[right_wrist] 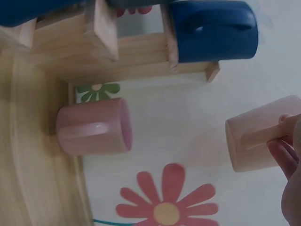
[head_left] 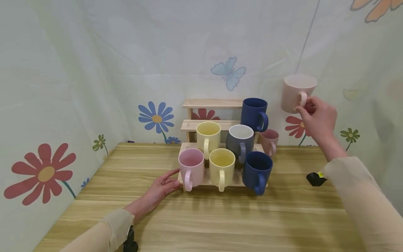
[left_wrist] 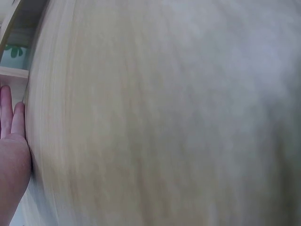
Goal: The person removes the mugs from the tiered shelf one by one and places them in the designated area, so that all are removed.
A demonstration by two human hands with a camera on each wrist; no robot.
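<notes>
My right hand [head_left: 319,117] pinches the handle of a pale pink mug [head_left: 291,96] and holds it upright in the air, right of a stepped wooden rack [head_left: 217,103]. The fingers of my left hand [head_left: 154,192] touch the rack's front left corner, lying nearly straight. Along the rack's front tier stand a pink mug [head_left: 191,171], a yellow mug [head_left: 220,171] and a navy mug [head_left: 256,171]. Behind them are another yellow mug [head_left: 206,134] and a grey mug [head_left: 233,143], white inside. Another navy mug [head_left: 252,113] sits higher up, at the right.
A darker pink mug [right_wrist: 91,129] stands on the wooden table [head_left: 151,161] beside the rack's rear right side. A flower-printed curtain [head_left: 176,52] hangs behind the table. Black devices show at both cuffs.
</notes>
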